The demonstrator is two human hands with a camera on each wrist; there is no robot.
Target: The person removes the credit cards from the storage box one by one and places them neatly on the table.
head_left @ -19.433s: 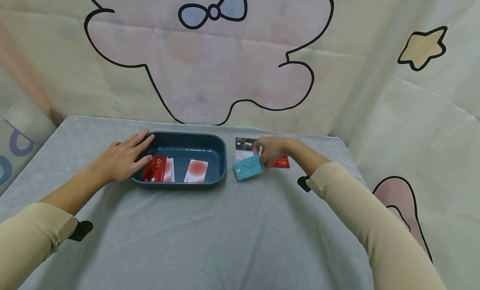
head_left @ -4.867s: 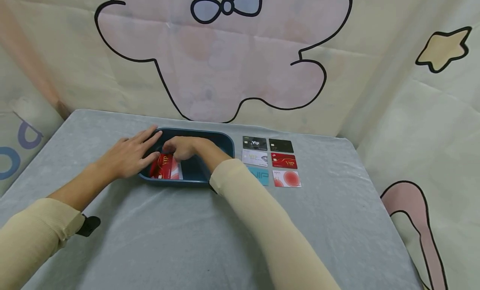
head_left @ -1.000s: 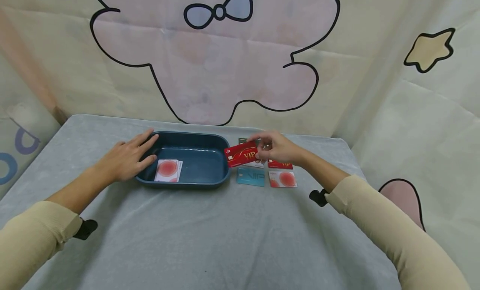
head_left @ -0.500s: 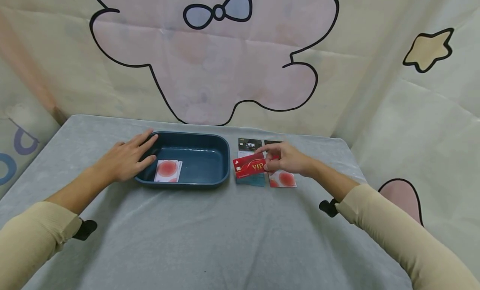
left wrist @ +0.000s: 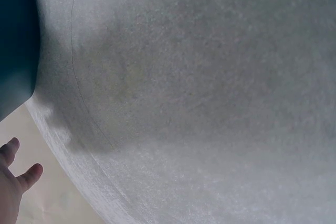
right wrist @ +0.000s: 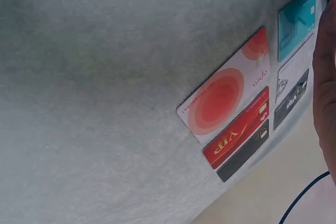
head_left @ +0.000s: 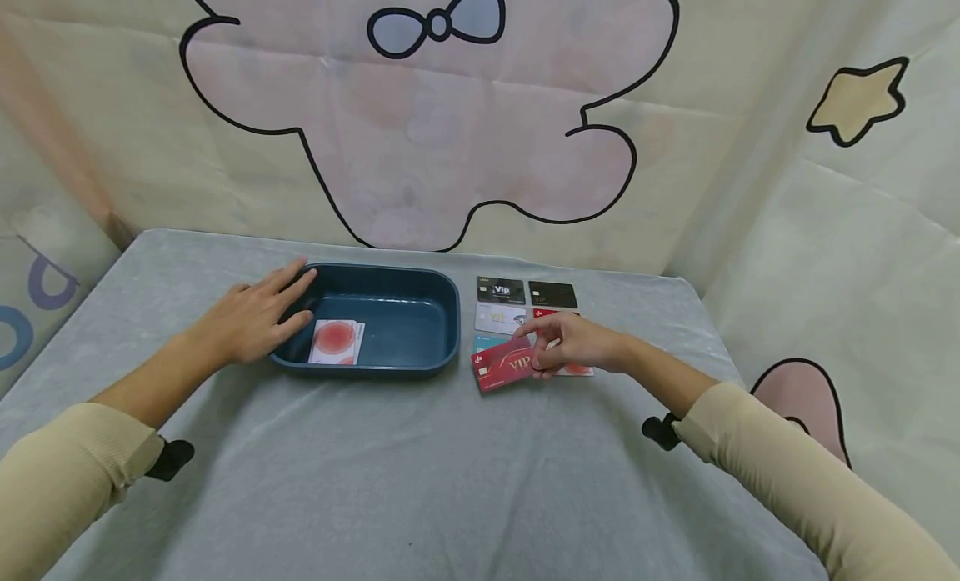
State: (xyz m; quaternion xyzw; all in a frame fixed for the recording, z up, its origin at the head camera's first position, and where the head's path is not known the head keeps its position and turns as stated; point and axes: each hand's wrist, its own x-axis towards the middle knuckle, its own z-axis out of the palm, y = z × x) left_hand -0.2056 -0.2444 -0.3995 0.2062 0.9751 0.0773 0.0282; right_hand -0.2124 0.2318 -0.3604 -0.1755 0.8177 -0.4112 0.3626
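Observation:
My right hand [head_left: 577,346] pinches a red VIP card [head_left: 498,366] by its right end. The card is tilted and overlaps the teal card [head_left: 487,343] in the head view. My left hand [head_left: 243,323] rests on the left rim of the dark blue tray [head_left: 412,323], fingers straight. In the tray, at the front left, lie white cards with a red circle [head_left: 334,339]. Behind my right hand, a second red VIP card [head_left: 547,313] is partly covered. The right wrist view shows it beside a red-circle card [right wrist: 223,98] on the cloth.
At the back of the card group lie a black Vip card [head_left: 501,290] and a plain black card [head_left: 553,295]. A white VIP card [head_left: 498,318] sits in front of the first. Grey cloth [head_left: 360,481] covers the table; a printed curtain [head_left: 450,147] hangs behind.
The red card, lifted out of the tray, has moved right and toward the front edge over the last second. Earlier, the teal and red-circle cards were laid down. My left hand stays put.

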